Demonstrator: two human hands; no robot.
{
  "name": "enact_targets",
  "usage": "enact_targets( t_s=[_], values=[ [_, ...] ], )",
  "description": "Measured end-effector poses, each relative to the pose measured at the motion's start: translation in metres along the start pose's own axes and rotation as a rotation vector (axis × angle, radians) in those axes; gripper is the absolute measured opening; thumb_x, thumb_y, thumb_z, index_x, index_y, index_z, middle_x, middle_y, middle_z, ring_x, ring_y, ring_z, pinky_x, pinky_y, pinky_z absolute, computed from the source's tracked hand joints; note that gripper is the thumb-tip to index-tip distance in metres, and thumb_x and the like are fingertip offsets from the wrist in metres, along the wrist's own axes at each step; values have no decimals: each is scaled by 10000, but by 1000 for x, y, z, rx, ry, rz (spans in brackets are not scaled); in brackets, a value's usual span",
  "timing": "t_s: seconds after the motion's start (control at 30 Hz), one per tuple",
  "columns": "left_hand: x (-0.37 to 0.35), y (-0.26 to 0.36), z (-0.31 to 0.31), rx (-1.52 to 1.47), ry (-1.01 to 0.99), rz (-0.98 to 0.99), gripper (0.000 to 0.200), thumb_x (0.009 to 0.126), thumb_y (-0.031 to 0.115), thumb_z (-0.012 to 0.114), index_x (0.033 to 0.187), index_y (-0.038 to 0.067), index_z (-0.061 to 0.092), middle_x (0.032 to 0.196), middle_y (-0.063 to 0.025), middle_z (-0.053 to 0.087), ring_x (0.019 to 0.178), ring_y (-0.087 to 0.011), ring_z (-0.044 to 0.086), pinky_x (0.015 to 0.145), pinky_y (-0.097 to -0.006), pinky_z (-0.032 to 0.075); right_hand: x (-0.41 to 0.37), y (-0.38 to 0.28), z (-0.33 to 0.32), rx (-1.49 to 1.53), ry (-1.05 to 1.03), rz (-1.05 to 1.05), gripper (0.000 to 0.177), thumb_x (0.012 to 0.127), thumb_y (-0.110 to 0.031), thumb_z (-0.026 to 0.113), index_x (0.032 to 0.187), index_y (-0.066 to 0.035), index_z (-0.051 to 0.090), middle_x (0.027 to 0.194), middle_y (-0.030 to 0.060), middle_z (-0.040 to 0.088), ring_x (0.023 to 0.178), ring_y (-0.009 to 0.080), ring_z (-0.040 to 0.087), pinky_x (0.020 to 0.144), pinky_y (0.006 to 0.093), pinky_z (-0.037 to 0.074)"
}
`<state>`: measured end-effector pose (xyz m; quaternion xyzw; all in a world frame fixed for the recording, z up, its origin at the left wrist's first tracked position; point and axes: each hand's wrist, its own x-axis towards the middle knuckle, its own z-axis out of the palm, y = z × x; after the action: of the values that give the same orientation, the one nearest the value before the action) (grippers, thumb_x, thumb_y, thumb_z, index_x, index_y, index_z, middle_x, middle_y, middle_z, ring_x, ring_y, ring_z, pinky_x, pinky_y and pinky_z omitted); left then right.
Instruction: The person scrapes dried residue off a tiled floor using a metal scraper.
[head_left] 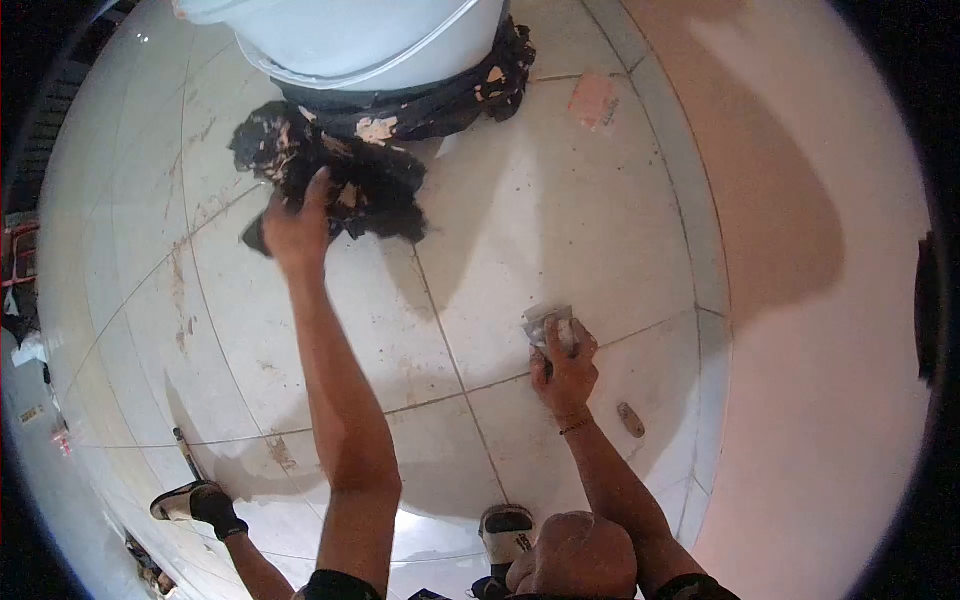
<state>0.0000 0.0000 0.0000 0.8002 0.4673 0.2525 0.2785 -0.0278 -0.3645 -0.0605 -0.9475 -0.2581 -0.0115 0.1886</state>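
Two hands [299, 228] [566, 370], one bucket [370, 35]

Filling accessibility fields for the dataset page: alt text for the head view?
A crouching person's left hand grips crumpled black material flecked with pale patches, next to a pale bucket, while the right hand holds a small, flat, scraper-like tool low over the tiled floor. A pinkish wall runs along the picture's right side.

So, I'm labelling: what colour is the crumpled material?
The material is black with beige blotches (head view).
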Motion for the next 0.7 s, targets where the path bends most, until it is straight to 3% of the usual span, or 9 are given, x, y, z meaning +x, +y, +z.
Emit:
enact_targets(
  t_s=[0.03, 0.07, 0.13, 0.23, 0.27, 0.3, 0.37, 0.5, 0.7],
  values=[
    [-12, 4, -9, -222, 0, -141, 518, 741, 397, 642, 1049, -11, 557, 1106, -183, 542, 1073, -321, 459, 897, -389, 359, 4, 1, 1, 3, 25, -20, 519, 697, -248, 637, 1190, -151, 508, 1177, 203, 397, 1033, 314, 445, 685, 371, 511],
    [-25, 2, -12, -185, 265, 3, 434, 749, 326, 642, 1011, -11, 569, 1028, -167, 564, 1009, -298, 492, 870, -377, 373, 8, 0, 3, 6, 52, -38, 521, 689, -225, 641, 1188, -149, 510, 1162, 211, 405, 1024, 320, 448, 681, 368, 512],
    [-53, 43, -28, -193, 370, 258, 295, 745, 182, 636, 971, 1, 580, 948, -140, 579, 930, -274, 525, 836, -372, 391, -4, -10, -7, 63, 9, 3, 517, 693, -232, 637, 1188, -154, 510, 1155, 211, 411, 1023, 321, 449, 681, 369, 512],
    [-69, 141, 43, -244, -30, 734, 364, 696, 6, 603, 1053, 53, 546, 1104, -139, 524, 999, -277, 513, 870, -375, 406, 0, -4, -9, 36, -24, 20, 510, 699, -250, 627, 1188, -165, 509, 1150, 206, 420, 1026, 323, 451, 684, 375, 511],
    [-71, 168, 79, -216, -149, 765, 410, 702, 41, 603, 1103, 88, 531, 1144, -111, 518, 1105, -280, 441, 930, -403, 350, -1, -3, -10, 22, -38, 34, 507, 703, -262, 622, 1189, -171, 509, 1151, 201, 423, 1031, 325, 452, 687, 381, 510],
    [-61, 188, 124, -55, -130, 1008, 423, 753, 142, 571, 1166, 101, 492, 1195, -93, 493, 1125, -296, 427, 949, -449, 329, 0, -3, -11, 19, -35, 30, 507, 703, -262, 622, 1189, -171, 509, 1151, 201, 423, 1031, 325, 452, 687, 381, 510],
    [-62, 182, 204, 143, -116, 1205, 419, 796, 229, 516, 1190, 96, 469, 1221, -86, 476, 1140, -311, 412, 962, -501, 299, 3, -3, -14, 67, -38, 21, 514, 717, -271, 610, 1208, -175, 493, 1140, 209, 459, 996, 312, 496, 665, 364, 519],
    [-92, 143, 216, 420, -379, 1058, 459, 794, 295, 516, 1194, 77, 461, 1271, -104, 421, 1154, -304, 401, 964, -546, 274, 3, -1, -13, 66, -12, 19, 542, 711, -270, 625, 1226, -189, 473, 1165, 202, 439, 1016, 291, 484, 654, 351, 522],
    [-167, 66, 63, 478, -551, 990, 508, 739, 301, 592, 1169, 53, 481, 1261, -112, 407, 1122, -297, 399, 970, -562, 252, 2, -1, -13, 81, -26, 33, 535, 713, -266, 620, 1221, -188, 472, 1163, 212, 435, 1020, 308, 480, 661, 360, 522]
  ],
)
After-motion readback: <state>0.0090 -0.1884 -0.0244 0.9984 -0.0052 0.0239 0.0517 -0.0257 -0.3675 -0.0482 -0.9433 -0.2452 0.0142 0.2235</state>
